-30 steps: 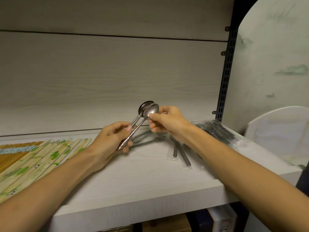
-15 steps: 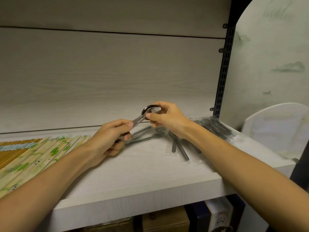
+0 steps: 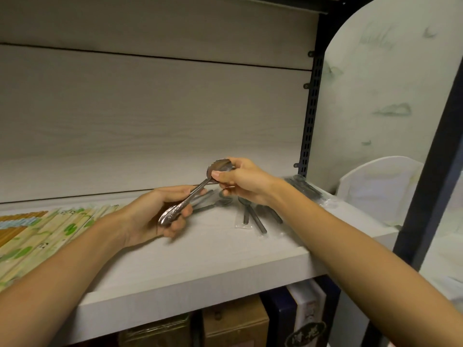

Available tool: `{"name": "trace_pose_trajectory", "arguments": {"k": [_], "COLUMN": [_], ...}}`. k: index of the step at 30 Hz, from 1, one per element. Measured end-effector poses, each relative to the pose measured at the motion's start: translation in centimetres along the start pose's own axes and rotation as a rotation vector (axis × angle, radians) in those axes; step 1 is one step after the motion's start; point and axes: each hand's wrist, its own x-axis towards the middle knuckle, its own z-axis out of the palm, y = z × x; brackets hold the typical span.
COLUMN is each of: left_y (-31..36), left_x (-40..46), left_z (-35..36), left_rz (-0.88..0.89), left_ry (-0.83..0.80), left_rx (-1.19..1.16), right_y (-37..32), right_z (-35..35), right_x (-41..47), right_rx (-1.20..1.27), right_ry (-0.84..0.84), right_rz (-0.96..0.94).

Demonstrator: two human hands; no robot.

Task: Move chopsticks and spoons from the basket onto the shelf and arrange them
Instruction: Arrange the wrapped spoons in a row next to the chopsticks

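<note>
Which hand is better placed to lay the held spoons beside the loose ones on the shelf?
Probably the left hand: it grips the spoons' handles, while the right hand only pinches the bowls.

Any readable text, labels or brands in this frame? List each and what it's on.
None legible.
Dark box under the shelf: pale emblem with characters, too blurred to read.
Chopstick packs: panda and green leaf prints only, no text made out.
Spoons held in both hands: embossed handle pattern, no lettering made out.
</note>
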Motion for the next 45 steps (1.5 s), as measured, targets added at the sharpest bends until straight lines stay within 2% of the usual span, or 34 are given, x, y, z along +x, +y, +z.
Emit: {"name": "trace_pose_trajectory", "arguments": {"k": [2, 5, 7, 11, 14, 16, 22, 24, 32, 34, 38, 42, 45], "left_y": [-0.2, -0.5, -0.5, -0.4, -0.6, -0.9, -1.2, -1.2, -1.4, -1.4, -1.6, -1.6, -1.7], "left_x": [0.2, 0.6, 0.7, 0.7, 0.8, 0.9, 0.9, 0.9, 1.1, 1.2, 1.3, 1.5, 1.6], "left_z": [0.2, 0.4, 0.0, -0.3, -0.2, -0.3, -0.2, -0.3, -0.4, -0.4, -0.7, -0.7, -0.7], "left_rz": [0.045, 0.190, 0.235, 0.292, 0.310, 0.303, 0.261, 0.262, 0.255, 0.249, 0.239, 0.221, 0.220], "left_ry": [0.077, 0.297, 0.389, 0.468, 0.490, 0.492, 0.520, 0.528, 0.540, 0.536, 0.519, 0.508, 0.506], "left_rx": [0.104, 0.320, 0.355, 0.339, 0.365, 0.390, 0.423, 0.418, 0.438, 0.426, 0.421, 0.420, 0.414], "right_y": [-0.1, -0.7, -1.4, -1.5, 0.2, 1.5, 2.7, 2.8, 2.8, 2.7, 2.7, 2.8, 2.4], "right_z": [0.5, 0.4, -0.6, -3.8, -5.5, -6.1, -5.9, -5.6, -5.6, -5.4, -4.7, -4.9, -4.8], "right_x": [0.0, -0.7, -1.3, -1.9, -2.4, -3.0, -3.2, -3.2, -3.4, -3.7, -3.8, -3.6, -4.0], "right_rx": [-0.022, -0.046, -0.147, -0.382, -0.539, -0.703, -1.218, -1.307, -1.031, -1.028, -1.219, -0.924, -0.685], "right_ry": [0.046, 0.033, 0.085, 0.477, 0.621, 0.609, 0.363, 0.306, 0.361, 0.300, 0.128, 0.148, 0.080], "right_rz": [0.021, 0.035, 0.021, -0.140, -0.172, -0.163, -0.032, -0.014, -0.154, -0.111, -0.056, -0.127, -0.110]}}
